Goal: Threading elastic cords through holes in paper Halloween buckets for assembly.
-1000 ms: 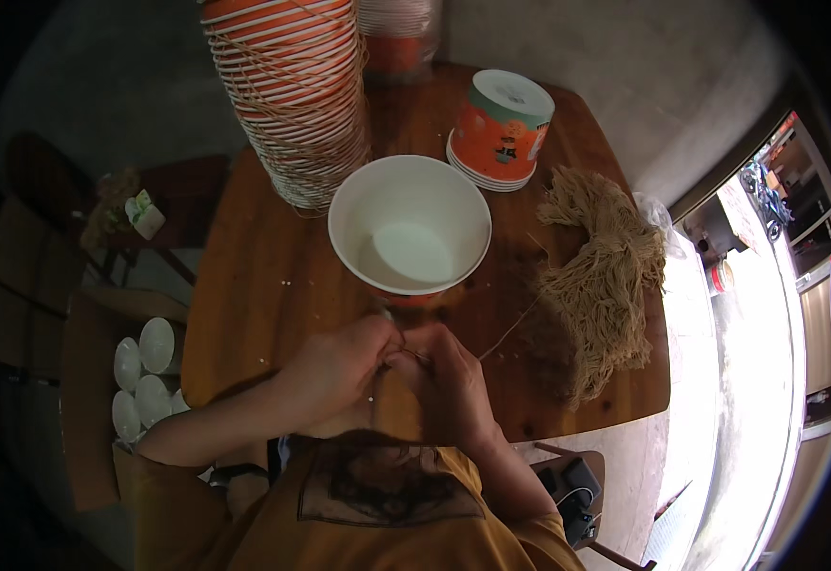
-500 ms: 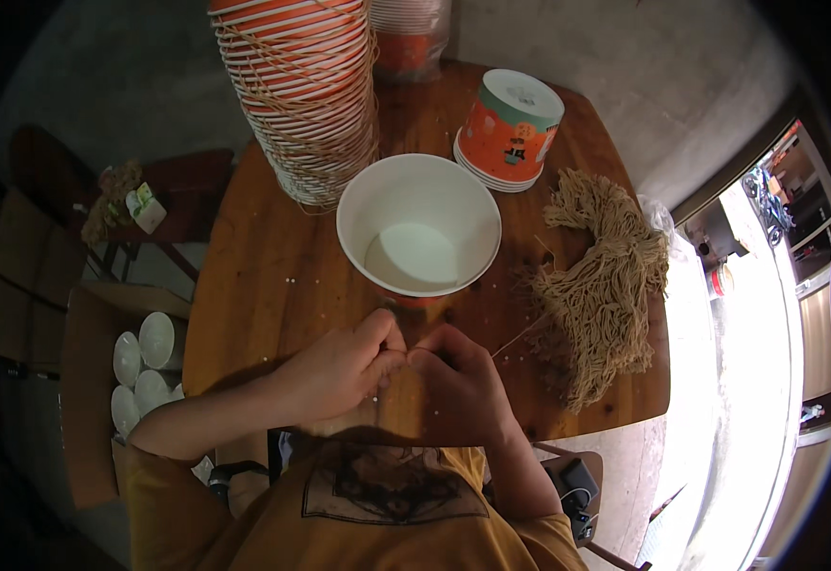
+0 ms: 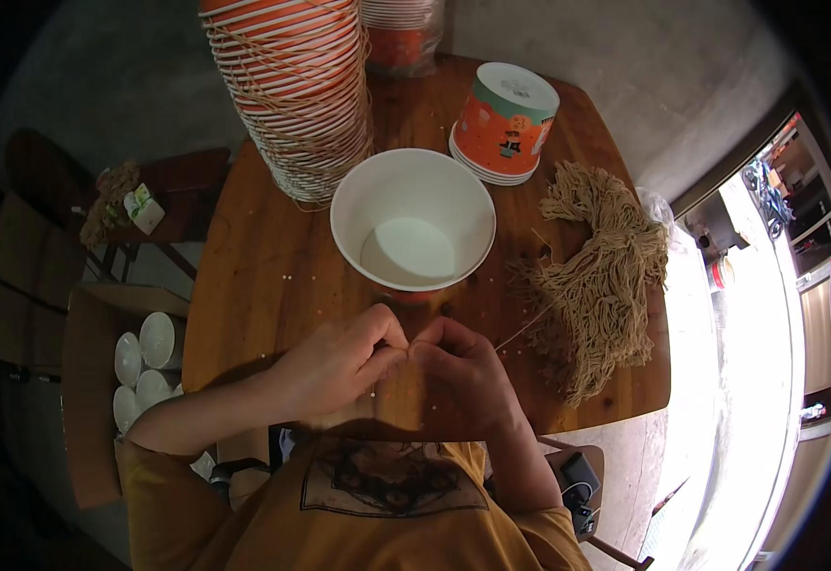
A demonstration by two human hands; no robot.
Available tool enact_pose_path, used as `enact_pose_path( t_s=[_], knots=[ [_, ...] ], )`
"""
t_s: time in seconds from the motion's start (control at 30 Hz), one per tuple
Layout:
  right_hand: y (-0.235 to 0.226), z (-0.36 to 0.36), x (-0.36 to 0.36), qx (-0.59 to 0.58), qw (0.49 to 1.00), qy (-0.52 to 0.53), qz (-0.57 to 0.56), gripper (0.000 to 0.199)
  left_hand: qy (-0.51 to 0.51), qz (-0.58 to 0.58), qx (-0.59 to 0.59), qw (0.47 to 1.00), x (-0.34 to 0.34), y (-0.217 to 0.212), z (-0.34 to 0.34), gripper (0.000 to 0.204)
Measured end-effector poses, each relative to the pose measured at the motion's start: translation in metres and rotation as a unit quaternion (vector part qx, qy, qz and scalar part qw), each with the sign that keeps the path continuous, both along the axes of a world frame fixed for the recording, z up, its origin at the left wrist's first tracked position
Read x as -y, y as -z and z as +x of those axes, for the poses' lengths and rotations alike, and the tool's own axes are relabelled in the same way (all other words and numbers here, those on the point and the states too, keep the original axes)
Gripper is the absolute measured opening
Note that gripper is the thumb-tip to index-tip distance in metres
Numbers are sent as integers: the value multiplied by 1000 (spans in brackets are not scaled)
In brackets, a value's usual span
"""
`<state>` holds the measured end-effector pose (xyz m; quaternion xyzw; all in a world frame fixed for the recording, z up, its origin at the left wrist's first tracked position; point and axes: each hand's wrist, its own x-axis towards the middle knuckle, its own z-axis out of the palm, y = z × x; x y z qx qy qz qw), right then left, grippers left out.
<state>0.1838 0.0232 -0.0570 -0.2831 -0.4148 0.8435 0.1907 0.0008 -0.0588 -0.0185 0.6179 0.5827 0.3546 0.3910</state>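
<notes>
My left hand (image 3: 351, 360) and my right hand (image 3: 465, 369) meet tip to tip above the near part of the table, each in a pinch. A thin tan string (image 3: 522, 329) runs from my right hand toward a thick bundle of tan strings (image 3: 615, 285) lying on the right. What my left fingertips pinch is too small to make out. Just beyond both hands stands a large paper bucket (image 3: 413, 186), white inside and orange outside, its mouth up and nothing in it.
A tall string-wrapped stack of orange and white buckets (image 3: 292, 86) stands far left on the wooden table (image 3: 244, 324). Upside-down buckets (image 3: 503, 124) stand far right. Behind is a plastic-wrapped stack (image 3: 401, 38). A cardboard box (image 3: 92, 381) with white tubs stands left, below the table.
The whole view has shifted slightly, moving the table things a little up and left. My hands stay pinched together in nearly the same place.
</notes>
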Motion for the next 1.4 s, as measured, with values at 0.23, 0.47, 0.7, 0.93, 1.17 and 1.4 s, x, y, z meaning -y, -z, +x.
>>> enact_pose_path(
  t_s=[0.23,0.47,0.7,0.93,1.17,1.4],
  knots=[
    [3,1,1,9,996,34,81,5,8,53,-55,997,-2,6,-2,13],
    [9,-4,1,36,951,219,216,5,-32,330,-300,895,-36,-4,-12,27],
    [24,-17,-12,73,834,281,468,15,19,202,-232,951,-53,-14,-14,19],
    [6,-30,-29,106,673,325,655,27,-7,94,-32,995,-55,-35,-13,24],
    [-1,-36,-36,101,639,315,694,29,2,60,27,998,-53,-39,-13,29],
    [-2,-36,-38,102,634,315,699,30,0,70,30,997,-55,-36,-12,30]
  ],
)
